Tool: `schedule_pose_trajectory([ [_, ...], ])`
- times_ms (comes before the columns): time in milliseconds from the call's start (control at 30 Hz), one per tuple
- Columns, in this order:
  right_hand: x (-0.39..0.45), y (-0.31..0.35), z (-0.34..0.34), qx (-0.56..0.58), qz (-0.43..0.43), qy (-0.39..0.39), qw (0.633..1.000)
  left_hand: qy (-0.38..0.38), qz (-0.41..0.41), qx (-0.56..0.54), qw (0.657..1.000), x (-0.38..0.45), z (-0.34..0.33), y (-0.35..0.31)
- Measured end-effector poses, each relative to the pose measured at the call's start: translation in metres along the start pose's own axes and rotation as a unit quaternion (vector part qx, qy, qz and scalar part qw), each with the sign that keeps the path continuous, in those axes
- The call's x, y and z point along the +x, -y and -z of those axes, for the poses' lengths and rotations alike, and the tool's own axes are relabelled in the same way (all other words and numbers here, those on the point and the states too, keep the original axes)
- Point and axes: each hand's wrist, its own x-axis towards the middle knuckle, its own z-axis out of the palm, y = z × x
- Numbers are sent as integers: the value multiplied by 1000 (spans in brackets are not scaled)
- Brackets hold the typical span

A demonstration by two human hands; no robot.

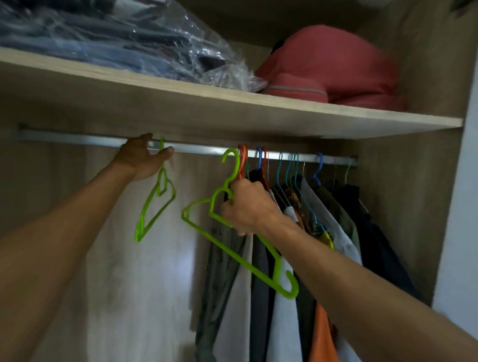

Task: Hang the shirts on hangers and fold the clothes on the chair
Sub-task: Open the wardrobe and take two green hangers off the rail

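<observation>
Inside a wardrobe, a metal rail (71, 139) runs under a wooden shelf. My left hand (144, 157) pinches the hook of a bare green hanger (154, 210) that sits on the rail. My right hand (247, 208) grips the neck of a second bare green hanger (241, 251), held tilted in front of the rail, its hook off the rail. Several shirts (288, 277) hang on coloured hangers along the right half of the rail. The chair and its clothes are out of view.
The wooden shelf (208, 98) above holds folded clothes in a clear plastic bag (115, 33) and a red bundle (331, 67). The wardrobe's right side panel (421, 214) closes off the hanging space. The left stretch of rail carries only the one hanger.
</observation>
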Motion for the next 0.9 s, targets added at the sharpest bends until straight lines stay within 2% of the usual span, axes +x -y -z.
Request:
schedule_pose_trajectory([
  [133, -27, -22, 25, -16, 25, 4, 1000, -214, -43, -46, 975, -64, 2, -29],
  [233, -50, -39, 44, -10, 41, -3, 999, -280, -117, -19, 953, -127, 0, -59],
  [300, -68, -52, 57, -2, 72, -19, 997, -274, -154, 28, 949, -168, -7, -78],
  [400, -96, -70, 71, 17, 134, -26, 990, -200, -146, 84, 965, -221, -15, -91],
  [633, -154, -83, 85, 91, 219, 1, 971, -90, -18, 97, 991, -348, 28, -116],
  [767, -185, -62, 74, 154, 271, 43, 949, -117, 54, 157, 979, -424, 80, -127],
  [900, -250, -12, 58, 215, 322, 110, 915, -157, 155, 254, 942, -531, 152, -142],
])
